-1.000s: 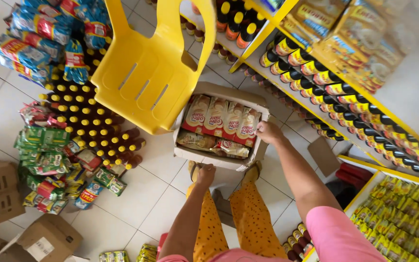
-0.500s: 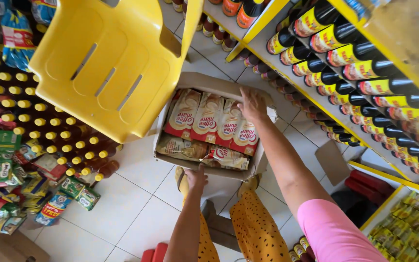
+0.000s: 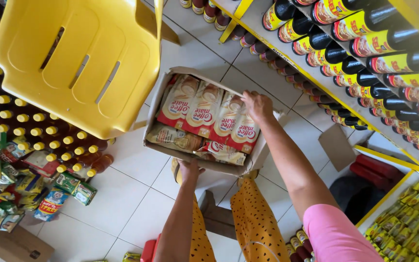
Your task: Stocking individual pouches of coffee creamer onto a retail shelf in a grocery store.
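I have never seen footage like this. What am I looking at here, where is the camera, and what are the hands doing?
There is no machine here: a person wears a camera on the head, so the picture looks straight down at their own arms and the floor of a small shop.

The left hand supports the near underside of an open cardboard box. The right hand rests on the far edge, on top of the red and cream sachet packs that fill it. So both hands carry the box, above the person's yellow dotted trousers.

Around it: a yellow plastic chair on the left, rows of yellow-capped bottles standing on the tiled floor, loose snack packets beside them, and shelves of dark bottles on the right.
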